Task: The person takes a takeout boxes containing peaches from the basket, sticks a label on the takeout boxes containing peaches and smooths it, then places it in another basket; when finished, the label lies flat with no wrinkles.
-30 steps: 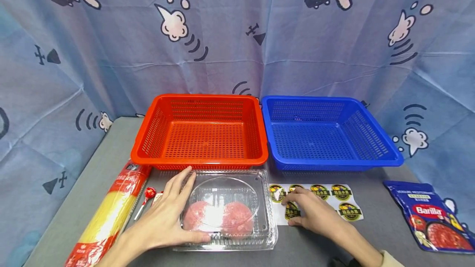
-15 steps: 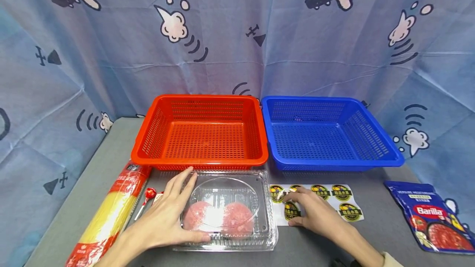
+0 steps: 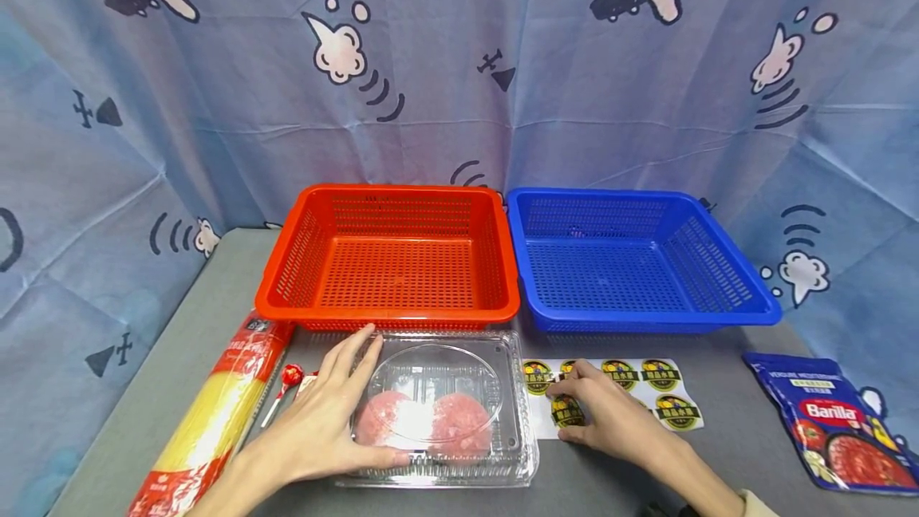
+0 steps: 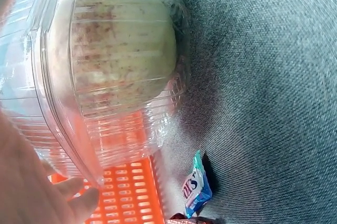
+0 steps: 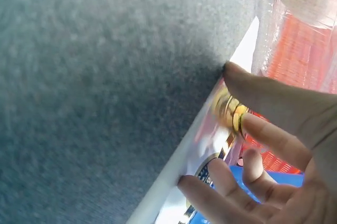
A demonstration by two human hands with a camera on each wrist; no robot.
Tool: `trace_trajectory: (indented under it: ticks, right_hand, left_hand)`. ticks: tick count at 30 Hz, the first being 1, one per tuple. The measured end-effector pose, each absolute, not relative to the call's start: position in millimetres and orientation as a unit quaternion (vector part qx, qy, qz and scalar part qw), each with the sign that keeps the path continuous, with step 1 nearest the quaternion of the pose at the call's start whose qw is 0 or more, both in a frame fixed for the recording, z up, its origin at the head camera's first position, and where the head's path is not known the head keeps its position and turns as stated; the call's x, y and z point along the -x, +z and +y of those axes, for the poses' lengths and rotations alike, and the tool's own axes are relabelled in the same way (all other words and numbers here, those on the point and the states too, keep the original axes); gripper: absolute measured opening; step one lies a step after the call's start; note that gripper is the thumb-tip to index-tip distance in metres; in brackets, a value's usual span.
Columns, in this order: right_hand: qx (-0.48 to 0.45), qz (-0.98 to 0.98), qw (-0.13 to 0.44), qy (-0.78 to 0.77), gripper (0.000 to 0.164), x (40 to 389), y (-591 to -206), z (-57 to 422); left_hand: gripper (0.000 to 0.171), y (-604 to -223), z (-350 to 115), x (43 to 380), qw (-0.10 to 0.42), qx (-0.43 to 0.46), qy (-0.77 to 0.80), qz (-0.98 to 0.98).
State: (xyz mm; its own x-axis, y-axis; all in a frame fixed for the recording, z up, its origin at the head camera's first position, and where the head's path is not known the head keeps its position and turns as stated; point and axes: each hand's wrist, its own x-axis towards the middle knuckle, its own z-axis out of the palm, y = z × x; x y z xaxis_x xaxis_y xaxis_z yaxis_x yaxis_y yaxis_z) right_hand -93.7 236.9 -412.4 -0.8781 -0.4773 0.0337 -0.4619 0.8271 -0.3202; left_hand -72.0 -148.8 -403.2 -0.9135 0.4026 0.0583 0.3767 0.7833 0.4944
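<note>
A clear plastic clamshell container (image 3: 438,357) with two round, mottled pinkish fruits (image 3: 461,425) sits lid down on the grey table. My left hand (image 3: 316,421) spans its left end, fingers straight and spread: fingertips at the far left corner, thumb along the front rim. To the right lies a white sheet of round black-and-yellow stickers (image 3: 676,412). Over this sheet is my right hand (image 3: 610,413), thumb and index finger bent and pinching the edges of one sticker (image 3: 567,412). That sticker looks slightly bowed in the right wrist view; the palm hides part of the sheet.
A red basket (image 3: 388,314) and a blue basket (image 3: 653,317) stand side by side behind. On the left are a spaghetti pack (image 3: 208,413) and a lollipop (image 3: 291,374); a small wrapped candy (image 4: 197,187) lies near the container. A Barilla pouch (image 3: 833,421) lies at far right.
The sticker between my right thumb and index finger looks a little more bent, and those fingers have shifted very slightly. My left hand and the container have kept their place.
</note>
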Motion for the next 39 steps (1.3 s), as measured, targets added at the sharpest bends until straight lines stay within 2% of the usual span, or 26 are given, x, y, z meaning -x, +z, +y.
trace_trajectory:
  ticks: [8, 22, 30, 39]
  right_hand:
    - [0.247, 0.955, 0.019, -0.165, 0.05, 94.9, -417.3, 238.5]
    - [0.231, 0.934, 0.052, -0.267, 0.043, 98.5, -411.6, 242.7]
    - [0.221, 0.919, 0.054, -0.322, 0.051, 97.7, -391.3, 237.8]
    - [0.204, 0.908, 0.019, -0.367, 0.052, 97.9, -349.0, 224.6]
  left_hand:
    - [0.135, -403.1, -148.3, 72.5, 0.032, -0.199, 0.259, 0.945]
    - [0.135, -403.5, -148.3, 72.6, 0.031, -0.2, 0.257, 0.945]
    - [0.135, -403.2, -148.3, 73.1, 0.025, -0.198, 0.252, 0.947]
    - [0.135, -403.7, -148.2, 73.0, 0.029, -0.202, 0.256, 0.945]
